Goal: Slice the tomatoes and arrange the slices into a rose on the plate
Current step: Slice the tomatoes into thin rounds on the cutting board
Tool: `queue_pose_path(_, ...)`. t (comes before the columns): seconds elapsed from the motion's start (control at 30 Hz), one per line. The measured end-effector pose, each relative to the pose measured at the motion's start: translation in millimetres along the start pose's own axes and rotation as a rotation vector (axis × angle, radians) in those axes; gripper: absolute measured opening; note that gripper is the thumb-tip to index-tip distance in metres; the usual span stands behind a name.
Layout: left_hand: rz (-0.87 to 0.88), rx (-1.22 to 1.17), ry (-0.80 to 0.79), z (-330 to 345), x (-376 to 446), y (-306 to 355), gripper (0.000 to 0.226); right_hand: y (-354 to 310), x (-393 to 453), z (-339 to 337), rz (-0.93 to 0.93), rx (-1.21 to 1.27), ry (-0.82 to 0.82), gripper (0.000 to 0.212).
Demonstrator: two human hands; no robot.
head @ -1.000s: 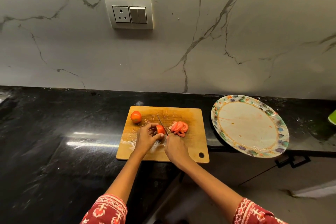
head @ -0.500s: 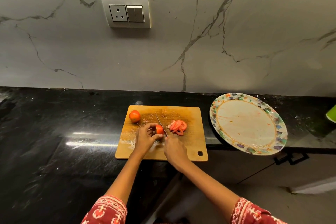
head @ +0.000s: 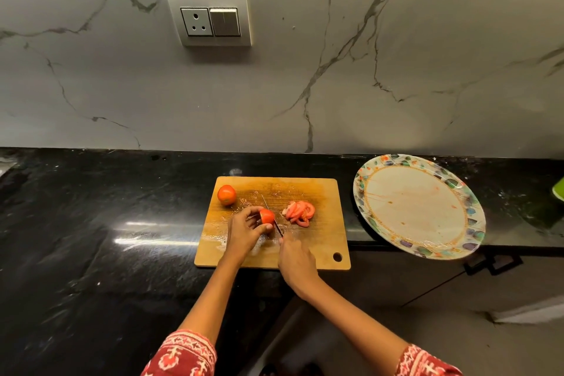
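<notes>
Tomatoes sat on the wooden cutting board [head: 323,241]: at its far-left corner a whole tomato [head: 226,194], untouched. Next right, your left hand [head: 244,230] curled round the part-cut tomato [head: 267,217], fingers over the top and thumb on the near side. The knife [head: 271,217] lay against that tomato's cut face, blade running from near-right to far-left, tip away from you. Your right hand [head: 296,261] gripped the handle, which was hidden under the fingers. Right of the blade, a loose heap of tomato slices [head: 299,212] lay on the board. Further right, the patterned plate [head: 470,217] held no slices, only smears, and its near edge overhung the black counter [head: 91,238].

Risks, as judged: the left thumb was very close to the blade, so a slip on the wet skin could nick it; the remaining piece was small and round and might roll; the overhanging plate could tip if pressed on its near rim.
</notes>
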State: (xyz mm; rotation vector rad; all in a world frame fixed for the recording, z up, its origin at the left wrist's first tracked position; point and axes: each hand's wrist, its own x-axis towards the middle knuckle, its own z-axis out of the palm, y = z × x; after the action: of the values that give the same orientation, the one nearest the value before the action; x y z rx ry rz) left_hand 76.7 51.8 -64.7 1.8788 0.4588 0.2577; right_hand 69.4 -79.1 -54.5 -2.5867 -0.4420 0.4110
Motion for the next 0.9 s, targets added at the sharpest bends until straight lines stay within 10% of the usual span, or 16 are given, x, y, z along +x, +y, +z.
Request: queue_pose_path(0.9, 0.071, 0.044, -0.089, -4, -2, -2, 0.044, 2, -5, 7, 0.107, -0.016, -0.027, 0.030)
